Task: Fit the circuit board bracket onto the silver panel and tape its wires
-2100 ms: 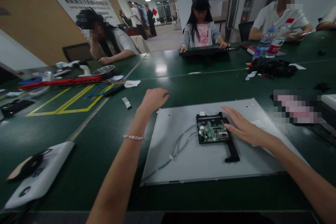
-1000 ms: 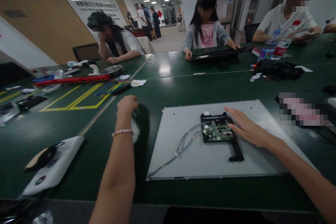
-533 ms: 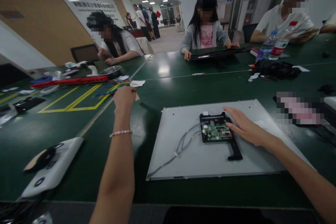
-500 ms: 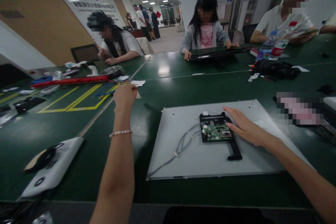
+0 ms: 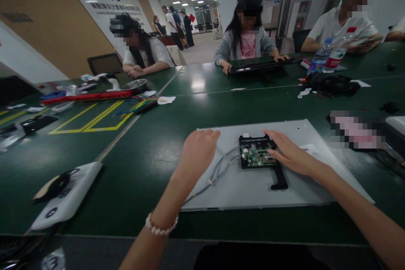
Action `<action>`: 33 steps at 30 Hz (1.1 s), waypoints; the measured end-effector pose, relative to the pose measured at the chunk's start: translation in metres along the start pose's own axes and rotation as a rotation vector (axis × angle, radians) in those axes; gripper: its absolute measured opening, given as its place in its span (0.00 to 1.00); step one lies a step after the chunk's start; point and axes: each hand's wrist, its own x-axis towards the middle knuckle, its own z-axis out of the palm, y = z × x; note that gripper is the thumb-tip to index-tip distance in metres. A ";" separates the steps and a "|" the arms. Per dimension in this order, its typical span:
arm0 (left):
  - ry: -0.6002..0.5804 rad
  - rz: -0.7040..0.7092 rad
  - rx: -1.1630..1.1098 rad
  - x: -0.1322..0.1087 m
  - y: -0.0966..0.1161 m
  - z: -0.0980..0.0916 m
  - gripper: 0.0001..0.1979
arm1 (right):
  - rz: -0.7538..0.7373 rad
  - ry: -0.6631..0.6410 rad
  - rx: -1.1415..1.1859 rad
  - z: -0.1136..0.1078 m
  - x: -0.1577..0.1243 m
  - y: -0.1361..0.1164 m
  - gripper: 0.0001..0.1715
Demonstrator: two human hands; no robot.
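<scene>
A grey metal panel [image 5: 253,190] lies flat on the green table [image 5: 152,152] in front of me. On it sits a small green circuit board [image 5: 256,157] in a black bracket [image 5: 278,179], with grey cables [image 5: 218,173] running off to the left. My right hand [image 5: 287,156] rests flat on the board's right side, fingers apart. My left hand [image 5: 199,149] hovers over the panel's left edge with its fingers curled closed. The small white strip it took from the table is hidden inside them.
A white device with black parts [image 5: 63,198] lies near the front left edge. Coloured wires [image 5: 133,105], a red bar [image 5: 85,97] and a metal bowl [image 5: 136,85] sit far left. Bottles [image 5: 329,57] and a black pile [image 5: 332,82] are far right. Other people sit across the table.
My left hand reached out left to a small white strip on the table, closed on it, and has come back to the panel's left edge. The right hand stayed on the board.
</scene>
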 end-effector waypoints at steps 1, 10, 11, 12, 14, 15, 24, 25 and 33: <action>-0.005 0.005 0.004 -0.011 0.010 0.005 0.12 | -0.002 0.000 -0.002 0.001 0.000 -0.001 0.36; 0.007 -0.128 -0.059 -0.060 0.061 0.023 0.10 | -0.044 -0.001 -0.026 0.002 0.001 -0.010 0.37; 0.019 -0.142 -0.058 -0.063 0.063 0.026 0.10 | -0.046 -0.007 -0.028 0.002 0.001 -0.011 0.37; 0.027 -0.151 -0.059 -0.065 0.065 0.028 0.10 | -0.049 -0.013 -0.030 0.002 0.001 -0.013 0.37; 0.043 -0.165 -0.064 -0.070 0.069 0.034 0.12 | -0.052 -0.026 -0.035 0.001 0.002 -0.016 0.37; 0.051 -0.170 -0.069 -0.072 0.070 0.036 0.12 | -0.053 -0.034 -0.038 0.001 0.002 -0.017 0.37; 0.212 -0.194 -0.119 -0.080 0.082 0.057 0.12 | -0.070 -0.036 -0.044 0.002 0.002 -0.029 0.36; 0.229 -0.186 -0.128 -0.080 0.084 0.058 0.11 | -0.080 -0.035 -0.043 0.002 0.002 -0.032 0.36; 0.333 -0.238 -0.224 -0.078 0.083 0.055 0.07 | -0.210 -0.073 -0.060 0.008 0.006 -0.049 0.32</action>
